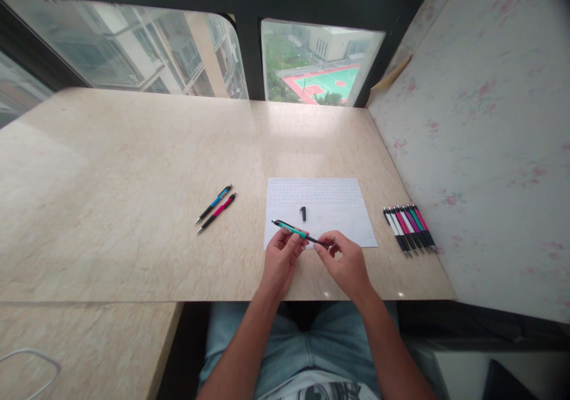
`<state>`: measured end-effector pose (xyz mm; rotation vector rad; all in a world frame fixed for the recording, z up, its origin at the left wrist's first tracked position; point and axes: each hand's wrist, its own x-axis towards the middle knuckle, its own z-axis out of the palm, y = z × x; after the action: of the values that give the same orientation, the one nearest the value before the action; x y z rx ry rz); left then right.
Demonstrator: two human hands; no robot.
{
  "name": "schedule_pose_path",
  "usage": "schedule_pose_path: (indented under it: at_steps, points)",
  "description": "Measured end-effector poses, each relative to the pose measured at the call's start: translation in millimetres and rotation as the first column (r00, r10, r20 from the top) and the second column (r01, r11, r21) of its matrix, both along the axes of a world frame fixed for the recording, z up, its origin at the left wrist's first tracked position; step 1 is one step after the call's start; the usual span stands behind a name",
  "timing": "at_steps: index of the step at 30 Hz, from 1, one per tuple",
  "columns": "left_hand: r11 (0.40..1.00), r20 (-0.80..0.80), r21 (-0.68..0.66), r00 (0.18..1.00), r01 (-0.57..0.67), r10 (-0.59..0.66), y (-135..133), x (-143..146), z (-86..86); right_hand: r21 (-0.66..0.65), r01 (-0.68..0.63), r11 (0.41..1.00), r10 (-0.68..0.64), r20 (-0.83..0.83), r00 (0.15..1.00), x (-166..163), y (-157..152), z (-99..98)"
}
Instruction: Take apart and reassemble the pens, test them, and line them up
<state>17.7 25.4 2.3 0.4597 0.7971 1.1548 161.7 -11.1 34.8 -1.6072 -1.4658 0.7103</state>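
A green and black pen (291, 229) is held slantwise between both hands, above the lower edge of a sheet of paper (320, 186) with rows of writing. My left hand (284, 254) is closed round its green barrel. The fingers of my right hand (342, 257) pinch the black end of the same pen; its very tip is hidden by them. On the paper, just beyond the pen, lies a small black cap (303, 213). Left of the sheet rest a blue and black pen (214, 204) and a pink and black pen (217, 213), side by side.
Several pens (408, 228) in white, pink, purple and green lie in a row at the right, near the flowered wall (481, 168). The marble-patterned table (133, 180) reaches back to the windows. A white cable (44, 355) curls over a lower surface at the front left.
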Motion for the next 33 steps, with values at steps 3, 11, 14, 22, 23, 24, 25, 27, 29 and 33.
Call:
schedule_pose_path:
  at_steps: [3, 11, 14, 22, 23, 24, 25, 27, 29, 33]
  points:
    - [1.000, 0.009, -0.015, 1.000, -0.007, 0.007, -0.2, -0.5, 0.0, -0.011, -0.017, 1.000, 0.016, -0.017, 1.000, 1.1, -0.4, -0.8]
    - [0.997, 0.076, -0.053, 0.996, -0.049, 0.053, 1.1, 0.4, 0.0, 0.010, 0.139, 0.990, -0.139, 0.033, 0.990, 8.3, 29.7, -18.8]
    - [0.996, 0.095, -0.064, 0.993, -0.066, 0.072, 1.4, 1.0, 0.6, 0.028, 0.065, 0.997, -0.070, 0.272, 0.960, 2.7, 48.6, -23.9]
    - [0.997, 0.097, -0.041, 0.993, -0.065, 0.069, 1.1, 1.4, -3.1, -0.115, 0.073, 0.991, 0.009, 0.593, 0.805, -20.6, 68.8, -25.7]
    - [0.997, 0.092, -0.039, 0.993, -0.066, 0.069, 1.2, 1.5, -3.2, -0.114, 0.081, 0.990, 0.005, 0.604, 0.797, -21.2, 69.4, -26.0]
    - [0.997, 0.088, -0.038, 0.994, -0.066, 0.070, 1.3, 1.4, -3.0, -0.104, 0.092, 0.990, -0.009, 0.613, 0.790, -20.9, 69.9, -26.4]
    - [0.997, 0.085, -0.038, 0.994, -0.066, 0.069, 1.4, 1.4, -2.8, -0.087, 0.106, 0.991, -0.029, 0.619, 0.785, -19.9, 70.2, -26.9]
    - [0.997, 0.080, -0.037, 0.995, -0.061, 0.064, 1.5, 1.2, -2.4, -0.044, 0.136, 0.990, -0.080, 0.616, 0.784, -15.6, 70.1, -28.3]
    - [0.998, 0.075, -0.039, 0.995, -0.057, 0.060, 1.6, 0.9, -2.5, -0.008, 0.150, 0.989, -0.119, 0.569, 0.814, -9.2, 67.9, -29.6]
    - [0.997, 0.068, -0.048, 0.996, -0.061, 0.064, 1.6, 0.6, -3.4, 0.011, 0.120, 0.993, -0.119, 0.250, 0.961, 5.5, 54.7, -30.5]
